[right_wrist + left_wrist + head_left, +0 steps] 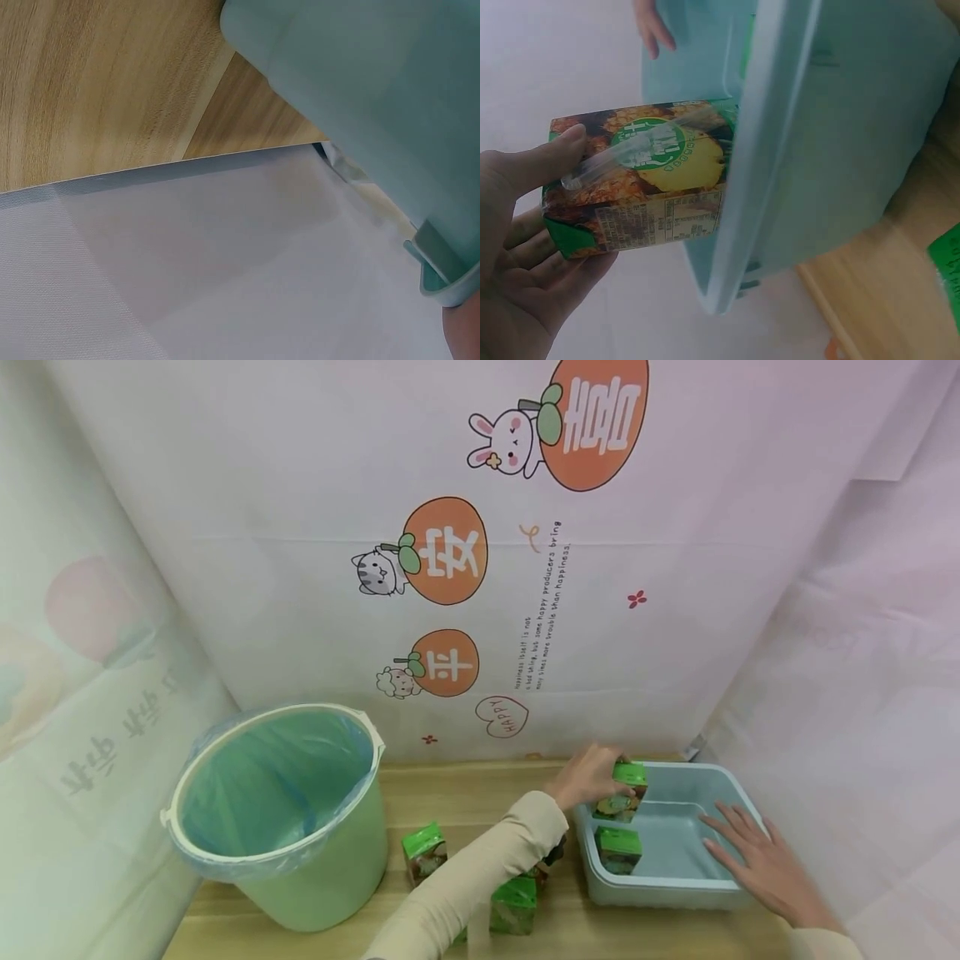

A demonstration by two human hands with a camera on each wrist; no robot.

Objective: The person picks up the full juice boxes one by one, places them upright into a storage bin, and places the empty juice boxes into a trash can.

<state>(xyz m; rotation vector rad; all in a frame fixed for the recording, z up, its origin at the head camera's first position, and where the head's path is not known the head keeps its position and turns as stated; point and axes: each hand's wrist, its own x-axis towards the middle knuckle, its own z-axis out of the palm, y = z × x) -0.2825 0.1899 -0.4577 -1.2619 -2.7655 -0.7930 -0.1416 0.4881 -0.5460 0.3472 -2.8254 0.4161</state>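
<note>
My left hand [588, 777] grips a juice carton [621, 802] at the left rim of a light-blue basin [675, 885]. In the left wrist view the carton [649, 176] shows pineapple pictures and a wrapped straw, with thumb on one face and fingers beneath. Its far end reaches past the rim, inside the basin. Another green-topped carton [618, 850] stands in the basin's near left corner. My right hand [757, 864] lies over the basin's right edge, fingers spread and fairly straight. The right wrist view shows the basin's outer wall [360, 90] and only a sliver of that hand.
A green bucket [330, 885] lined with a clear bluish bag stands at the left. Between bucket and basin, a carton [424, 853] and another green carton [513, 906] stand on the wooden table [408, 793]; my left sleeve partly hides more items. Printed cloth [315, 610] hangs behind.
</note>
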